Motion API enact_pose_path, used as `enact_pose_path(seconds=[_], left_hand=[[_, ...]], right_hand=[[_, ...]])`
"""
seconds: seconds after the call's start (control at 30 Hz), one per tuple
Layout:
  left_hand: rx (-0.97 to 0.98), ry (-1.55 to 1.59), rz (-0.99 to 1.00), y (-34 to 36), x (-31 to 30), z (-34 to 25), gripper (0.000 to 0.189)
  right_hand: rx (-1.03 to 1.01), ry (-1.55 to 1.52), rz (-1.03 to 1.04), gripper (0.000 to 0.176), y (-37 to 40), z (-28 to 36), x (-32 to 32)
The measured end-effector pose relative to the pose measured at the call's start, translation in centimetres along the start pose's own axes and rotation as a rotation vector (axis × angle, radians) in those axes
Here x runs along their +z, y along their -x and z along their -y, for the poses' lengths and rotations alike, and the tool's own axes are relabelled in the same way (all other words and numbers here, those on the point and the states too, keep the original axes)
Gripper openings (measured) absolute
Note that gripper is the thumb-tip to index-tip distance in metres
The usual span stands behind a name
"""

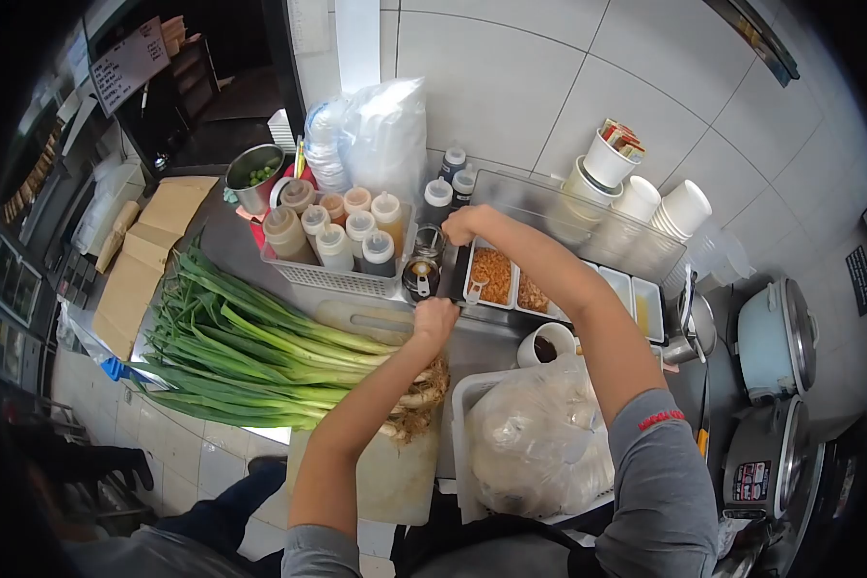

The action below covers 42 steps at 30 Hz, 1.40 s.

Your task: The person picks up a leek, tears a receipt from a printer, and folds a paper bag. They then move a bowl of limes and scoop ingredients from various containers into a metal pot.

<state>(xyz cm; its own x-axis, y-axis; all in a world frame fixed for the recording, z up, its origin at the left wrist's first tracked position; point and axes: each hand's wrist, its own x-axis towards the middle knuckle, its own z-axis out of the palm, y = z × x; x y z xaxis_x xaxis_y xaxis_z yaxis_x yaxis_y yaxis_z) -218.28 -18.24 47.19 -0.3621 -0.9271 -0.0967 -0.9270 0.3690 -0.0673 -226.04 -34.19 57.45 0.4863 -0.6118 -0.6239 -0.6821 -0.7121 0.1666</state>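
My left hand [435,318] is closed at the near left corner of a black condiment tray [468,310], just below a dark jar [421,278] with a small spoon. At the tray's far left corner my right hand [460,223] is curled closed. What either hand grips is hidden. The tray holds white containers, one with orange-brown crumbs [490,275], and its clear lid [568,207] stands raised behind. A basket of squeeze bottles [342,277] is left of the jar. Long green leeks [260,352] lie below it, their roots beside my left forearm.
A cutting board [395,486] lies under the leek roots. In front stands a white basket [460,443] with a bagged pale item [535,433], near a white cup [539,349]. Stacked cups [684,207] stand behind, cookers [771,337] at right, flattened cardboard [149,260] at left. Another person's leg [212,511] shows lower left.
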Motion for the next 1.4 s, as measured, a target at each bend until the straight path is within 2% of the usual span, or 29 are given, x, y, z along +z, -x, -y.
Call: enact_pose_path(seconds=[0.17, 0.27, 0.37, 0.47, 0.57, 0.67, 0.77, 0.83, 0.87, 0.97, 1.07, 1.23, 1.3, 1.33, 1.4], left_hand=[[0.092, 0.008, -0.038, 0.4, -0.3, 0.5, 0.016], [0.128, 0.049, -0.005, 1.2, -1.6, 0.9, 0.018], [0.035, 0.092, -0.001, 1.2, -0.8, 1.0, 0.020], [-0.063, 0.171, 0.016, 1.5, -0.6, 0.8, 0.021], [-0.101, 0.157, 0.032, 1.7, 0.7, 0.3, 0.023], [-0.140, 0.266, 0.006, 2.1, 0.4, 0.7, 0.033], [-0.134, 0.247, 0.115, 1.6, 0.4, 0.4, 0.038], [-0.145, 0.219, 0.113, 1.5, -0.5, 0.3, 0.037], [-0.150, 0.206, 0.112, 1.6, -0.9, 0.0, 0.036], [-0.143, 0.209, 0.181, 1.7, -1.1, 0.2, 0.034], [-0.140, 0.182, 0.143, 1.8, -1.1, 0.2, 0.032], [-0.124, 0.216, 0.159, 1.9, -1.8, 0.0, 0.031], [-0.105, 0.231, 0.147, 1.8, -1.2, 0.3, 0.032], [-0.051, 0.239, 0.037, 2.2, -0.7, 0.6, 0.025], [-0.083, 0.359, 0.165, 2.7, -3.7, 1.9, 0.019]], right_hand=[[-0.014, 0.081, 0.106, 0.039, -0.3, 0.5, -0.3], [-0.039, 0.243, 0.164, 0.043, -2.5, 0.2, 0.9], [-0.004, 0.300, 0.277, 0.045, -5.3, -0.6, 2.0], [0.018, 0.290, 0.269, 0.037, -6.8, -1.0, 2.8], [0.098, 0.246, 0.257, 0.037, -6.7, -0.8, 2.5], [0.086, 0.207, 0.320, 0.041, -4.9, 0.1, 1.0], [0.094, 0.145, 0.329, 0.040, -9.5, -1.6, 3.4], [0.098, 0.291, 0.322, 0.040, -8.9, -1.2, 3.0], [0.094, 0.270, 0.318, 0.041, -9.6, -1.4, 3.4], [0.112, 0.250, 0.335, 0.042, -5.5, 0.1, 0.8], [0.092, 0.341, 0.284, 0.042, -5.0, 0.0, 0.7], [0.102, 0.284, 0.335, 0.044, -4.6, 0.1, 0.6], [0.110, 0.278, 0.327, 0.045, -5.5, -0.2, 1.1], [0.141, 0.314, 0.319, 0.046, -4.4, 0.4, 0.7], [0.078, 0.321, 0.257, 0.046, -4.4, -0.1, 1.1]])
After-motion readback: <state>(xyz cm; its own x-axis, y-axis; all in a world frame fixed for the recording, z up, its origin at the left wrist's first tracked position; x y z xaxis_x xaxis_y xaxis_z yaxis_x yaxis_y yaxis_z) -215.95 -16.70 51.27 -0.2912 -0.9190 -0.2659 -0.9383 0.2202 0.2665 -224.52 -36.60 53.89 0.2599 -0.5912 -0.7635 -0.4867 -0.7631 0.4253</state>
